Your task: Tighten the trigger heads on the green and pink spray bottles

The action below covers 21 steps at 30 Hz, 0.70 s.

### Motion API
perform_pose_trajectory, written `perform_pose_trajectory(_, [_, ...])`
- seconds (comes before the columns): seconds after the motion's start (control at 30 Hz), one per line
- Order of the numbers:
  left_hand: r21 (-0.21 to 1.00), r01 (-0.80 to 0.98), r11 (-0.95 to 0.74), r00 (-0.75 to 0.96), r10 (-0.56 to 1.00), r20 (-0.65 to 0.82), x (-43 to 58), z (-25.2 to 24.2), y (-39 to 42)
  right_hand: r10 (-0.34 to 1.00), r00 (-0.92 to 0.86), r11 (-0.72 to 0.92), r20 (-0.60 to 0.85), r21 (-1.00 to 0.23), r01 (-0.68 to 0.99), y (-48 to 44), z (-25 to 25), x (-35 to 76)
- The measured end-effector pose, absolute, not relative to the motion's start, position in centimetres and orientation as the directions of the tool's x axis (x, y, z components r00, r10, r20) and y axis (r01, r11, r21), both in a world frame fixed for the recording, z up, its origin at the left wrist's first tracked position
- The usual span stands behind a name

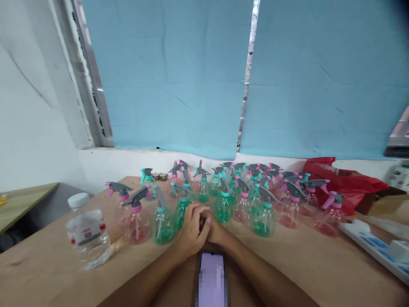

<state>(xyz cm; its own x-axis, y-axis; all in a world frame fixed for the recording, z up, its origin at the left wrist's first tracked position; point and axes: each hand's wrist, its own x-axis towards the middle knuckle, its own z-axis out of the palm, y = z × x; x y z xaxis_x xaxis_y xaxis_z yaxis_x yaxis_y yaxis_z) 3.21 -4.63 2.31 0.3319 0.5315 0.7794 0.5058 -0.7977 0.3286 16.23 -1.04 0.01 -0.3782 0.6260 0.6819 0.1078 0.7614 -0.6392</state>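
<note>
My left hand (193,227) and my right hand (215,232) are clasped together at the middle of the table. The left fingers curl over the right hand, whose own fingers are mostly hidden. Just behind them stand spray bottles with grey trigger heads: a green spray bottle (182,209) by the left hand and another green spray bottle (223,208) behind the right. A smartphone (212,261) with a lit screen lies between my forearms, its lower part blurred out.
Several more pink spray bottles (139,226) and green ones fill the back of the brown table (41,260). A large clear water bottle (87,232) stands at left. On the right are a white power strip (373,243) and a red plastic bag (338,183). Blue curtains (179,76) hang behind.
</note>
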Motion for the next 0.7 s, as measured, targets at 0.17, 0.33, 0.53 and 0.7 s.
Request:
perform_pose_trajectory(0.17, [0.454, 0.471, -0.756, 0.197, 0.592, 0.782, 2.8, 2.1, -3.4, 0.618, -0.393, 0.755, 0.681, -0.653, 0.058, -1.2, 0.3, 15.8])
perform_pose_trajectory(0.33, [0.509, 0.539, -0.671, 0.039, 0.624, 0.780, 2.1, 1.6, -2.1, 0.709, -0.311, 0.699, 0.633, -0.689, 0.189, -0.3, 0.2, 16.3])
perform_pose_trajectory(0.53, [0.534, 0.663, -0.526, -0.019, 0.700, 0.714, 2.2, 1.1, -1.7, 0.735, -0.253, 0.678, 0.629, -0.695, 0.240, 0.3, 0.0, 16.8])
perform_pose_trajectory(0.7, [0.553, 0.648, -0.524, -0.029, 0.708, 0.706, 2.5, 1.0, -1.9, 0.776, -0.251, 0.628, 0.578, -0.741, 0.237, 0.5, -1.1, 16.5])
